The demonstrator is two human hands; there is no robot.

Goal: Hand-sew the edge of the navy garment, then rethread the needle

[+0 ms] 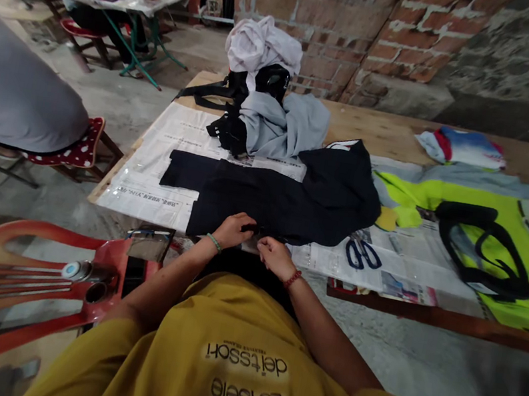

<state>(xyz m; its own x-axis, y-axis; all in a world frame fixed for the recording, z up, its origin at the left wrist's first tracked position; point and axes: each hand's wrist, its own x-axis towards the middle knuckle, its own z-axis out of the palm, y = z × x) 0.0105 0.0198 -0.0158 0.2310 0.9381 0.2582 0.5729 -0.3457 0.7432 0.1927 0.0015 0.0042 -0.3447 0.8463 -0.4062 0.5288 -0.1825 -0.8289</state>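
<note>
A dark navy garment [256, 190], which looks like trousers, lies spread on the paper-covered table in front of me. At its near edge, my left hand [233, 230] pinches the dark cloth between thumb and fingers. Just right of it, my right hand [275, 257] is closed, fingertips pressed together by the same edge. Whatever it holds is too small to make out. Scissors with dark blue handles [363, 255] rest on the paper to the right of the garment. Behind the garment sits a bunched grey cloth [284, 123].
White and black cloths [263, 49] are heaped at the back. To the right lie a yellow-green garment [468, 191], black straps [483, 251] and a folded colourful garment [463, 147]. A red plastic chair [31, 226] holding cups stands at my left. Other people sit farther left.
</note>
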